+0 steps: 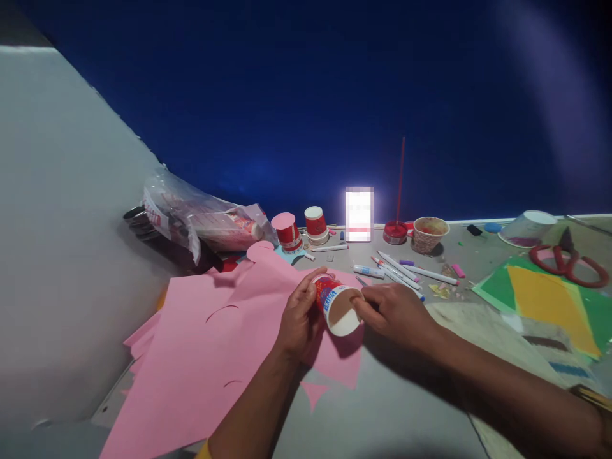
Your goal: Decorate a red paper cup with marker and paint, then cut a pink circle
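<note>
Currently I see one paper cup [340, 312] tilted over pink paper [191, 357] | left hand [300, 312]: fingers wrap its side | right hand [394, 312]: fingers pinch its rim | two red cups [289, 237] on worktop [382, 408] behind

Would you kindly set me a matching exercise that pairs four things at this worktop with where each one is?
Things
1. Blue-lettered paper cup
2. Red-handled scissors
3. Thin red stick
4. Large pink sheet

Places
A. Rising from a small red pot
B. Spread mostly left of centre
C. In the left hand, right hand at its rim
D. Far right, by a green sheet

Pairs: 1-C; 2-D; 3-A; 4-B
</note>
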### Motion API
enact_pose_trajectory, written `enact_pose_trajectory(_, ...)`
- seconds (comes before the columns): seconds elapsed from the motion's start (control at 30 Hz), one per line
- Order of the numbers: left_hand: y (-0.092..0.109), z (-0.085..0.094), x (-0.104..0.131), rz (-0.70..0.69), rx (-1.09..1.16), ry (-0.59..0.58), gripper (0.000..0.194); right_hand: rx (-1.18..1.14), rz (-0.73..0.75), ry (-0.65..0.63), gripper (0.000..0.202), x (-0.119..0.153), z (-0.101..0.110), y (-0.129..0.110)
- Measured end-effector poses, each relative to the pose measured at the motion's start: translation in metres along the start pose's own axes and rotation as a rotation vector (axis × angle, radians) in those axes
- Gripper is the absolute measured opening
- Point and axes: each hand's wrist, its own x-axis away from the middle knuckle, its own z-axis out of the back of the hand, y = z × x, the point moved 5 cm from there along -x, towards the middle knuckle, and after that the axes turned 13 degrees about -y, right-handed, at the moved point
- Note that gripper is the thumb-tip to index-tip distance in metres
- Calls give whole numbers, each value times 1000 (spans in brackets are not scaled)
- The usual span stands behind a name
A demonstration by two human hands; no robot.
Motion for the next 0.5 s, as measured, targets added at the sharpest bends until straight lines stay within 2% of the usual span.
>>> enact_pose_trajectory(0.5,1,-6,1,-19,-22,9,56,-6,-2,55,40,0,0,0)
